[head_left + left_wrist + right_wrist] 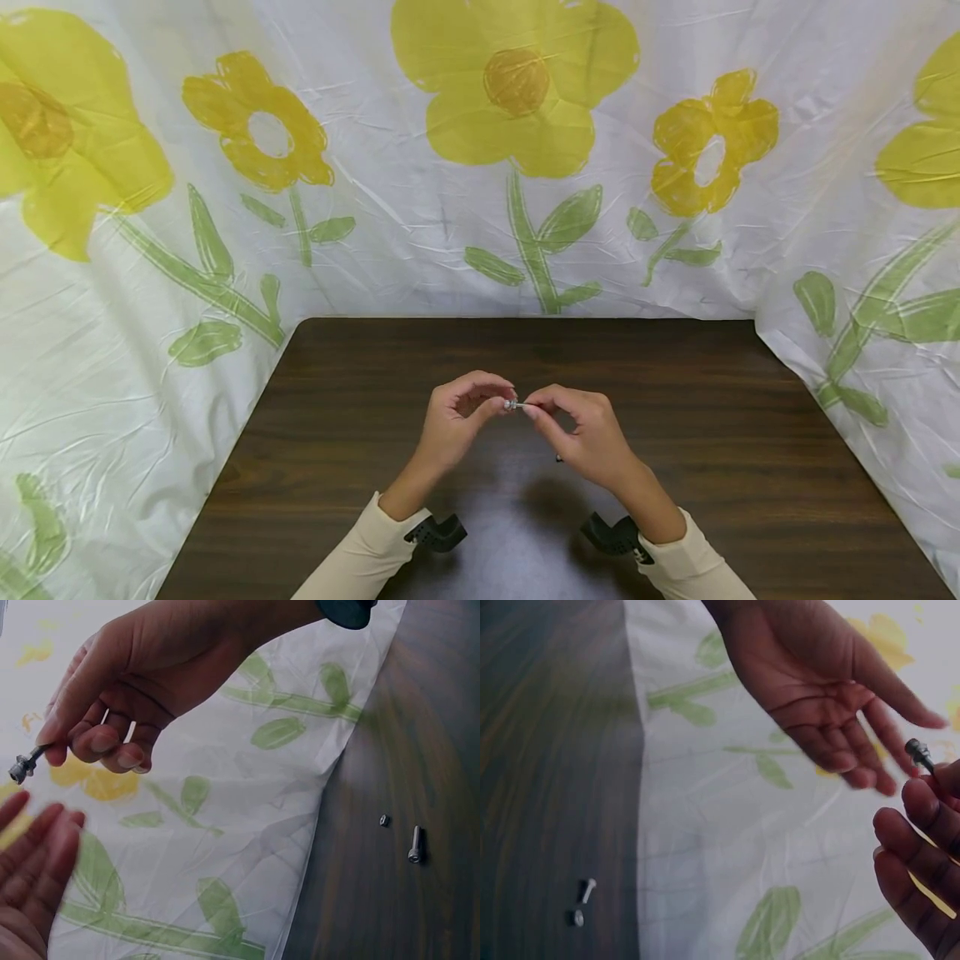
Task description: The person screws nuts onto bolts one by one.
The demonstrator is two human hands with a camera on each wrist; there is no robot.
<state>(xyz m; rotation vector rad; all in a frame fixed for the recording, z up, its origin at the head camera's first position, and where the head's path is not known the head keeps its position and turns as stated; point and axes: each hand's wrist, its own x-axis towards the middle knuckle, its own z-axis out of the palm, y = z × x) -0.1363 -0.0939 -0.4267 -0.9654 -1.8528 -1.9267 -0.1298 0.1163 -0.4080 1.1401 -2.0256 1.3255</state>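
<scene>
Evidently, we're pinching the socket-head bolt [22, 769] by its shank above the tabletop [352, 375] with our right hand [592, 432], holding our left hand [448, 427] loosely parted beside its head; probably light, stiff, slippery, it's needing fingertips there.

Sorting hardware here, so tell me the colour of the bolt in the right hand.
Silvery grey; the bolt shows best in the left wrist view.

Cream long sleeves [360, 550]; black angular wrist mounts [442, 534], apparently perforated.
</scene>
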